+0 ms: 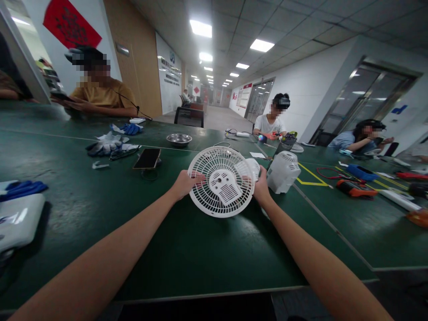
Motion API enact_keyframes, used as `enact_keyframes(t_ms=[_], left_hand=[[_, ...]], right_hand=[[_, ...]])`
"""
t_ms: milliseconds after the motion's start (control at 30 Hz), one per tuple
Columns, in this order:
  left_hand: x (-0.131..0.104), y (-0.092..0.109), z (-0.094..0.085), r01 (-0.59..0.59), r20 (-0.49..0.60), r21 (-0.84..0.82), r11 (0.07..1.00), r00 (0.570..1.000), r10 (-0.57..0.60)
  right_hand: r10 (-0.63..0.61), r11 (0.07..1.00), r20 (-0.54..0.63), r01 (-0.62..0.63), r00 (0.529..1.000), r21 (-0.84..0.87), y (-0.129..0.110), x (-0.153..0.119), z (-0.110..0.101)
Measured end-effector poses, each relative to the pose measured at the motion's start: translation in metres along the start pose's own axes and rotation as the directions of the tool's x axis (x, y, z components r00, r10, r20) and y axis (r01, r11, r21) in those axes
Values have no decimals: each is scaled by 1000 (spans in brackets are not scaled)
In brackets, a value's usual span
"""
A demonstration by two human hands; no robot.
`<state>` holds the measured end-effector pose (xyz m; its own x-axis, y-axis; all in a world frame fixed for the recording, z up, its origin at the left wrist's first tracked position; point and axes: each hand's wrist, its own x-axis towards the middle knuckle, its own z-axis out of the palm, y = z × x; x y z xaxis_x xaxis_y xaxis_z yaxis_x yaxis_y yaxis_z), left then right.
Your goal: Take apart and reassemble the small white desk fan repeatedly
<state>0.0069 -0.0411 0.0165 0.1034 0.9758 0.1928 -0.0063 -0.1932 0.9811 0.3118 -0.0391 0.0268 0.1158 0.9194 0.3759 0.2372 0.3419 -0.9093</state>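
Note:
A round white plastic fan grille is held up over the green table, tilted with its slotted centre plate facing me. My left hand is closed on its left rim, with the fingers showing through the slats. My right hand grips the right rim, its fingers partly hidden behind the grille. Just behind that side is a rounded white plastic part, mostly covered; I cannot tell whether my right hand touches it. To the right of my right hand, a white plastic housing stands upright on the table.
Left of the grille lie a phone, gloves and a white device. A metal bowl sits farther back. An orange multimeter and a blue tray are at right. Several people sit around the table.

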Motion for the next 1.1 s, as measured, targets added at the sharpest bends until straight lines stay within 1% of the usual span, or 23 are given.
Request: enact_keyframes(t_ms=[33, 67, 100, 133, 167, 233, 300, 367, 433, 500, 533, 567, 633, 667, 700, 767, 833, 867, 933, 1000, 1100], left_hand=[[-1, 1, 0, 21, -11, 4, 1000, 1000, -21], [-1, 2, -1, 44, -29, 6, 999, 999, -44], [-1, 2, -2, 68, -47, 6, 998, 997, -67], [0, 2, -3, 85, -66, 3, 996, 994, -85], [1, 2, -4, 97, -82, -1, 995, 992, -97], [4, 0, -9, 107, -109, -19, 994, 988, -109], [8, -3, -13, 119, -115, -41, 992, 986, -123], [11, -8, -16, 133, -110, -50, 990, 984, -138], [13, -11, -19, 136, -98, -43, 990, 985, -139], [14, -14, -20, 135, -86, -35, 990, 987, -138], [14, -14, -20, 135, -84, -36, 990, 987, -138], [14, -15, -20, 136, -85, -40, 990, 987, -139], [14, -15, -20, 136, -89, -50, 989, 986, -140], [14, -15, -20, 137, -86, -55, 989, 986, -142], [14, -15, -19, 139, -79, -60, 988, 987, -144], [14, -15, -19, 141, -75, -74, 987, 986, -146], [14, -14, -18, 136, -92, -89, 987, 985, -144], [14, -14, -17, 133, -97, -97, 986, 985, -142], [14, -14, -17, 133, -98, -105, 986, 985, -143], [14, -14, -17, 141, -93, -103, 985, 984, -151], [15, -16, -18, 143, -86, -86, 986, 985, -150]], right_hand=[[-72, 976, -43, 62, 996, -207, 1, 3, -9], [-138, 915, -61, 103, 989, -390, 2, 6, -17], [-169, 845, -60, 113, 984, -522, 3, 8, -24], [-174, 782, -45, 110, 984, -614, 5, 9, -28], [-165, 730, -32, 100, 986, -676, 7, 10, -31], [-153, 659, -12, 93, 988, -746, 11, 12, -32], [-218, 617, -9, 130, 976, -776, 11, 14, -33], [-348, 579, -57, 166, 936, -798, 6, 17, -37], [-475, 553, -179, 134, 862, -822, -1, 20, -46], [-535, 568, -333, 38, 777, -822, -7, 24, -59], [-527, 596, -410, -21, 744, -803, -6, 25, -66], [-492, 635, -481, -79, 725, -769, -4, 27, -72], [-354, 730, -592, -182, 724, -659, 6, 32, -83], [-264, 775, -624, -223, 735, -591, 13, 34, -87], [-177, 810, -639, -258, 749, -526, 20, 36, -90], [-33, 844, -630, -316, 776, -433, 34, 39, -93], [46, 846, -606, -354, 794, -399, 44, 41, -94], [63, 844, -600, -364, 798, -395, 47, 41, -93], [54, 840, -606, -364, 794, -402, 48, 41, -93], [9, 838, -633, -351, 774, -418, 44, 42, -92], [-105, 839, -662, -291, 742, -459, 29, 42, -90]])
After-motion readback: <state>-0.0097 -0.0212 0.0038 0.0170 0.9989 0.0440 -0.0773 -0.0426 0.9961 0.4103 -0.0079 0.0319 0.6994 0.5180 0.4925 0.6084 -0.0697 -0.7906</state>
